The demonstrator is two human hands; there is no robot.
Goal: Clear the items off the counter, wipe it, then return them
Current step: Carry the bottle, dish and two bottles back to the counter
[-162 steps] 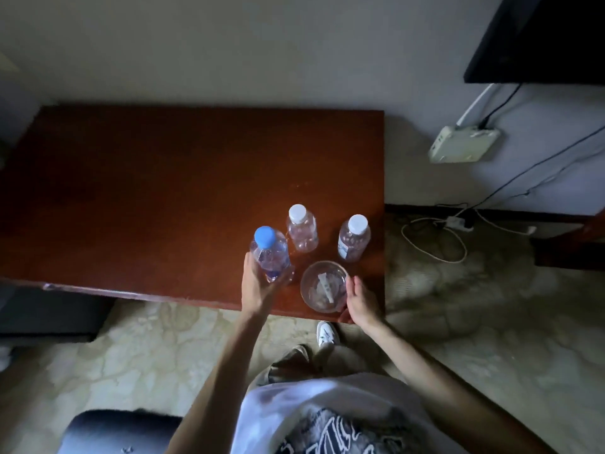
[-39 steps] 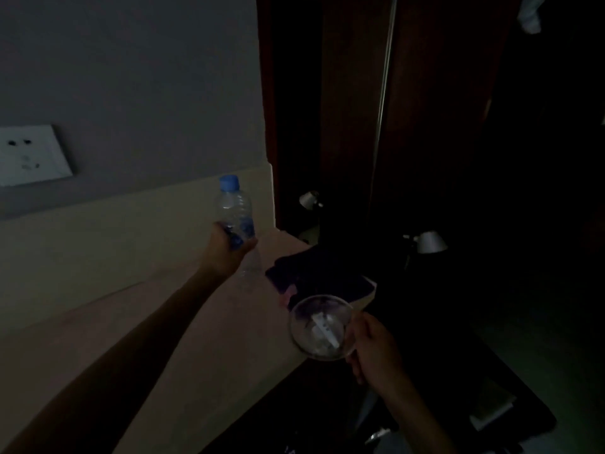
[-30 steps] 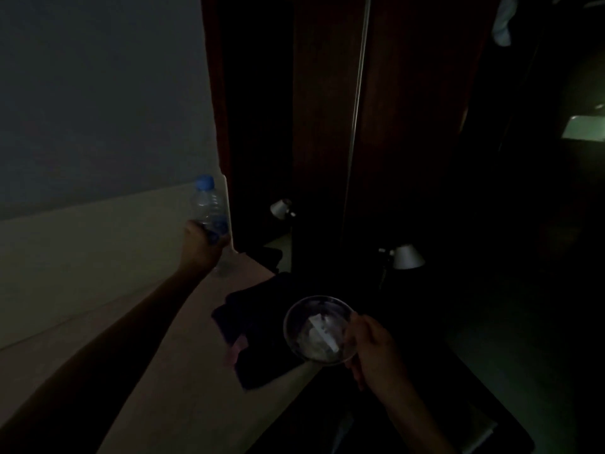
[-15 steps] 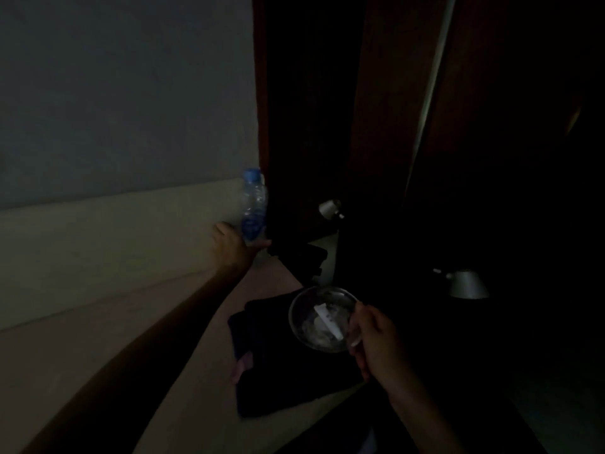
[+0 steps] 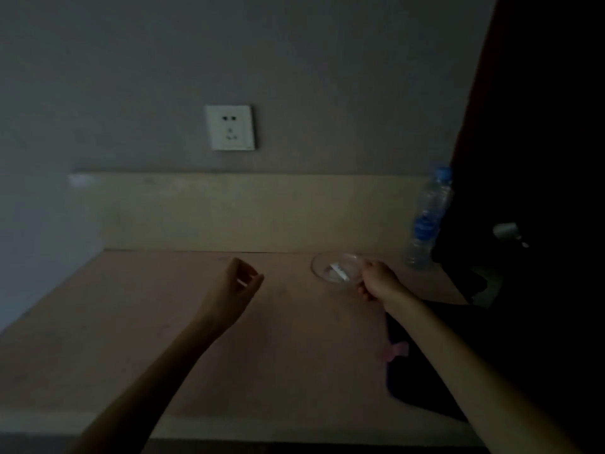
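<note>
Now that the left grip point(image 5: 240, 283) has released the blue-capped bottle point(image 5: 427, 217), which stands far right of it, fingers loosely curled and empty, the right grip point(image 5: 376, 281) holds the glass bowl point(image 5: 334, 271) low over the pale surface point(image 5: 163, 322); set-down likely follows.

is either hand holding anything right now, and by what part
The right hand has its grip on the near rim of the clear glass bowl. The left hand holds nothing, fingers loosely curled.
</note>
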